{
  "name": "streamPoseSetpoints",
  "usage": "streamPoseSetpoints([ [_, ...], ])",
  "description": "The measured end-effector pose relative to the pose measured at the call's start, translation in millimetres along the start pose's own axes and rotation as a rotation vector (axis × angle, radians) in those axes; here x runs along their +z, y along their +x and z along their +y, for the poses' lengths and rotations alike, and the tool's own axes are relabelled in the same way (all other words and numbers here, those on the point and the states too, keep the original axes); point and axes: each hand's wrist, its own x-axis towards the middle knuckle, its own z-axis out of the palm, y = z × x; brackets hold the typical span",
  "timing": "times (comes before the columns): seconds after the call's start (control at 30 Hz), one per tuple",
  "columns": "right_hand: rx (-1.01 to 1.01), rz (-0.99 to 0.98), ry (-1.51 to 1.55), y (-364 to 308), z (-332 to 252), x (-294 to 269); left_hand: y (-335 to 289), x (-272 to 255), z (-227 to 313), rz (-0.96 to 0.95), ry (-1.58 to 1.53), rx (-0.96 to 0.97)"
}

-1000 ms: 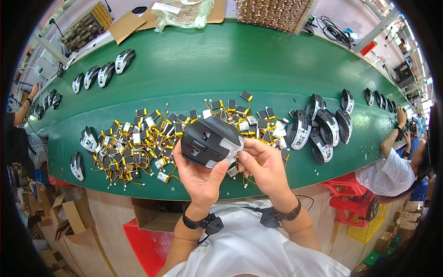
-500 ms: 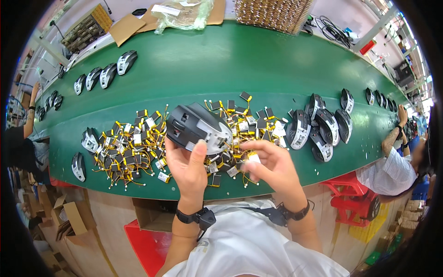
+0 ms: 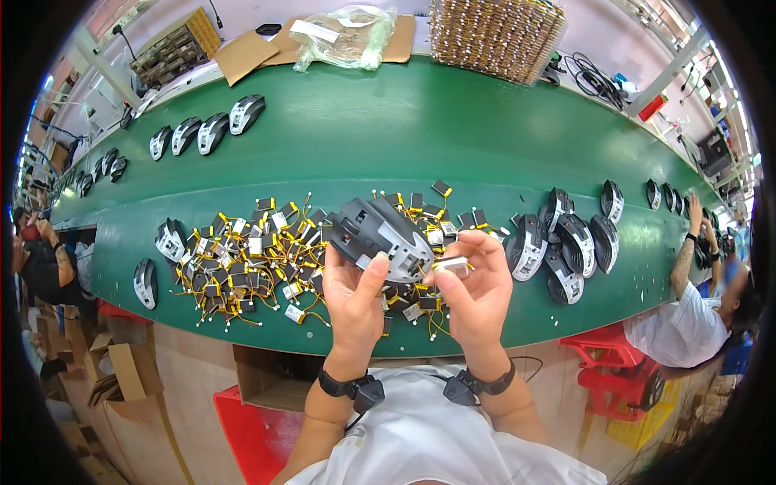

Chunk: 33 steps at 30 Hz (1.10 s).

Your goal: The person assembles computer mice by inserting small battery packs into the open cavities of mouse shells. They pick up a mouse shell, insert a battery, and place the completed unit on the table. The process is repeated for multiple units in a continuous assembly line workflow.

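My left hand (image 3: 356, 301) is closed round a black and grey computer mouse shell (image 3: 380, 236), thumb on its near side, holding it tilted above the bench. Between the thumb and fingers of my right hand (image 3: 481, 301) is a small silver battery (image 3: 453, 264), right beside the end of the shell. Its wires are too small to follow. Beneath both hands spreads a pile of small batteries (image 3: 242, 263) with yellow ends and thin wires with white plugs. My hands and the shell hide part of that pile.
Several mouse shells (image 3: 575, 242) cluster on the right of the green bench (image 3: 339, 137); two more (image 3: 145, 283) lie left, others (image 3: 213, 133) farther back. A tray of batteries (image 3: 495, 36) and plastic bags (image 3: 343, 36) stand behind. Co-workers sit at both sides.
My right hand has come in to the end of the mouse shell, and the battery in its fingers shows more clearly. The view has shifted slightly; my left hand keeps hold of the shell.
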Motion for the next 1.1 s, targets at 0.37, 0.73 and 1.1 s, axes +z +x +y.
streamPoseSetpoints([
  [0.37, -0.478, -0.013, -0.967, 3.2, 5.5, -8.4, -0.6, 5.4, -2.0, 0.025, -0.007, 0.007],
  [0.73, 0.112, 0.050, -0.243, 9.0, 16.6, -7.1, -7.7, 8.2, -13.2, 0.041, 0.181, 0.205],
  [1.1, 0.145, -0.102, -0.331, 4.3, 0.1, -21.7, -1.9, 1.4, -13.6, 0.016, -0.035, 0.029],
])
